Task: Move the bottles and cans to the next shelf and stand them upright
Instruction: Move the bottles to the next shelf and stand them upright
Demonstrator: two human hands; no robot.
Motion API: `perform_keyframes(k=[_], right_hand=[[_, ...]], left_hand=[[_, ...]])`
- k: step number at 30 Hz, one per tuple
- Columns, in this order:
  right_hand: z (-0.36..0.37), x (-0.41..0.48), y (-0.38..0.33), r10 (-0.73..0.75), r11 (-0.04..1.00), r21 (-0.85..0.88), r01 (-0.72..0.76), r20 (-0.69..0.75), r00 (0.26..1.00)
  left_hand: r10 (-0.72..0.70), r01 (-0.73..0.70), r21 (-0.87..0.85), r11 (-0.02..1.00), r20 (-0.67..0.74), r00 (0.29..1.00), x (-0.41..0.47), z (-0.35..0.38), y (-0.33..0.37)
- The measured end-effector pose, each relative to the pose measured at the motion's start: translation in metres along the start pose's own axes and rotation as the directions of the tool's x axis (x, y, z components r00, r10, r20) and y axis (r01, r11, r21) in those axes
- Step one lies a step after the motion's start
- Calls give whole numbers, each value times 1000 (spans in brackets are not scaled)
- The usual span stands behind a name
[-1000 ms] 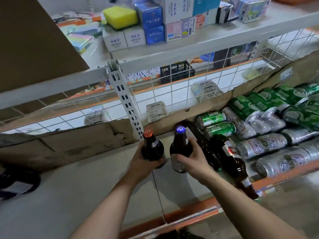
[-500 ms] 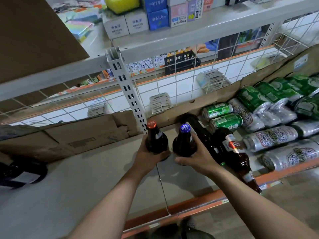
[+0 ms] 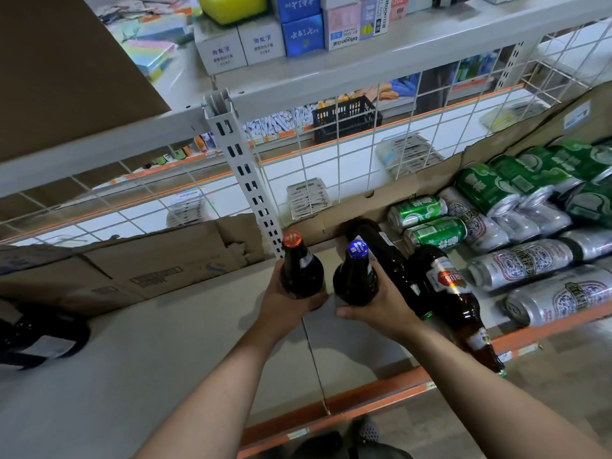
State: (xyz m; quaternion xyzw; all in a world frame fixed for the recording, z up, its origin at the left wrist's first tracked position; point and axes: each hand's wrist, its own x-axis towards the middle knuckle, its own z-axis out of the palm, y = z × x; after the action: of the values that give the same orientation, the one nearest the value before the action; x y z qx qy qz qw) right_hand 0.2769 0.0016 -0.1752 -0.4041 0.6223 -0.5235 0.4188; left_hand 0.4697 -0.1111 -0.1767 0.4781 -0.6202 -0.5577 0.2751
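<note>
- The grey shelf (image 3: 132,376) is a plain flat board in two panels that meet at a seam. An orange rail (image 3: 381,389) runs along its front edge.
- A white slotted post (image 3: 245,173) stands at the back where the panels meet, with white wire mesh (image 3: 331,167) on both sides of it and flattened cardboard (image 3: 149,260) leaning along the back.
- The left hand (image 3: 284,306) curls its fingers round the body of the red-capped bottle (image 3: 299,270), which is upright just in front of the post.
- The right hand (image 3: 381,309) wraps round the blue-capped bottle (image 3: 356,276), also upright and just beside the first, with a small gap between them.
- The hands cover both bottle bases, so I cannot tell whether the bottles rest on the shelf or are held above it.
- On the right panel a dark bottle (image 3: 384,250) and a brown bottle with a red label (image 3: 453,293) lie on their sides. The right forearm partly covers the brown one.
- Beyond them green cans (image 3: 430,223) and silver cans (image 3: 530,260) lie in a heap that the right edge of the view cuts off.
- At the far left another dark bottle (image 3: 39,336) lies flat, half out of view and in shadow.
- The upper shelf (image 3: 364,61) carries small boxes (image 3: 261,41) whose print is too small to read.
- Through the mesh a black crate (image 3: 346,119) and blurred goods show on another shelf.
</note>
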Motion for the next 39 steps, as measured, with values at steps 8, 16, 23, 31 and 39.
perform_keyframes(k=[8, 16, 23, 31, 39], right_hand=[[7, -1, 5, -8, 998, -63, 3, -86, 996], [39, -12, -12, 6, 994, -106, -16, -87, 996], [116, -6, -43, -11, 987, -157, 21, 63, 998], [248, -32, -57, -2, 988, -153, 25, 142, 990], [408, -64, -55, 8, 984, -178, 27, 194, 981]], left_hand=[[39, -41, -31, 999, -73, 997, -20, -7, 9], [32, -38, -43, 998, -128, 991, -44, -51, -3], [-21, 25, 17, 1000, -219, 975, -77, -124, -21], [-23, 39, 51, 998, -289, 957, -134, -250, -68], [-41, 62, 63, 996, -301, 953, -173, -383, -117]])
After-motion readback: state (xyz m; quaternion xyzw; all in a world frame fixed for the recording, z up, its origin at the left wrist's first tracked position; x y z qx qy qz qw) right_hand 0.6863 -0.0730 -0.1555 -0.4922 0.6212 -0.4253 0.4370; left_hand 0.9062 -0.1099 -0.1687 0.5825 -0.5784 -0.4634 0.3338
